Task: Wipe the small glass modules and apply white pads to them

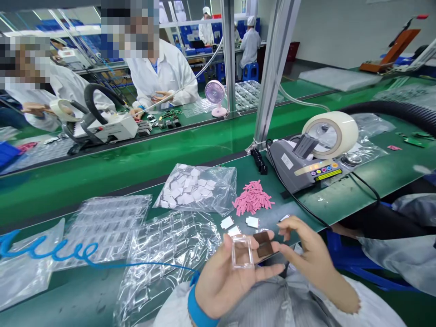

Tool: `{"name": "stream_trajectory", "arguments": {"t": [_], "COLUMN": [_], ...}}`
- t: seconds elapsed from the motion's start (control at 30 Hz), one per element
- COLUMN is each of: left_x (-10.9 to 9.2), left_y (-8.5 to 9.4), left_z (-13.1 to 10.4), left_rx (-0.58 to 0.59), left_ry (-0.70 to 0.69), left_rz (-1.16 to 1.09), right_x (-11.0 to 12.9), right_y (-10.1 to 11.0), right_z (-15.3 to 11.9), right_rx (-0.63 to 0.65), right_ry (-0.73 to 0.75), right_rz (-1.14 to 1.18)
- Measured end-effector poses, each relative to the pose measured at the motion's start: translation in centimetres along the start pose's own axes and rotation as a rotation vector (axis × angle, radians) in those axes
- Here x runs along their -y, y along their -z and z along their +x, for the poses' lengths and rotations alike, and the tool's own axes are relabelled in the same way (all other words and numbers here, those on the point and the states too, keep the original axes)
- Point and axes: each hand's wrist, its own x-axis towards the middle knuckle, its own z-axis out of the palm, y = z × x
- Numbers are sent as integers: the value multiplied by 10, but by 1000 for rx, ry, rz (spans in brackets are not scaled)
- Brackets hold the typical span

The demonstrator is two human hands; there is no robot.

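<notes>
Beyond the pink strips (252, 202) my bench (190, 152) lies bare green; left of them bags (199, 186) crowd it, right the tape dispenser (306, 165) blocks me.

Bright, even overhead light, soft shadows, glare on plastic, edges warped and blurred.
</notes>
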Motion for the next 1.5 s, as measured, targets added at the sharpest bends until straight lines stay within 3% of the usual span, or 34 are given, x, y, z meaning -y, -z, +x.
{"name": "stream_trajectory", "arguments": {"t": [0.1,0.17,0.27,0.43,0.53,0.63,0.8,0.93,1.03,1.23,1.33,1.43,1.5], "left_x": [6,9,11,9,3,-1,5,13,16,11,5,-1,-2], "left_y": [-4,-5,-6,-9,-11,-11,-8,-7,-7,-15,-17,-15,-12], "left_z": [0,0,0,0,-1,-2,2,5,6,1,-3,-4,-4], "left_rx": [-14,-46,-77,-27,18,63,222,267,251,257,192,231,259], "left_ry": [-38,-65,-63,-99,-93,-60,-51,-83,-100,-161,-195,-248,-277], "left_rz": [55,88,121,130,107,103,92,86,58,68,266,551,665], "right_x": [29,43,53,53,46,40,36,42,44,47,57,68,71], "right_y": [29,37,38,41,47,47,27,7,-1,14,32,44,47], "right_z": [21,30,36,38,39,37,28,26,26,25,29,33,34], "right_rx": [117,150,127,126,85,74,98,148,128,44,-74,-110,-122], "right_ry": [289,401,427,412,354,147,-80,-202,-200,-52,59,215,275], "right_rz": [-100,-226,-311,-331,-147,209,835,1124,1196,769,404,0,-152]}}
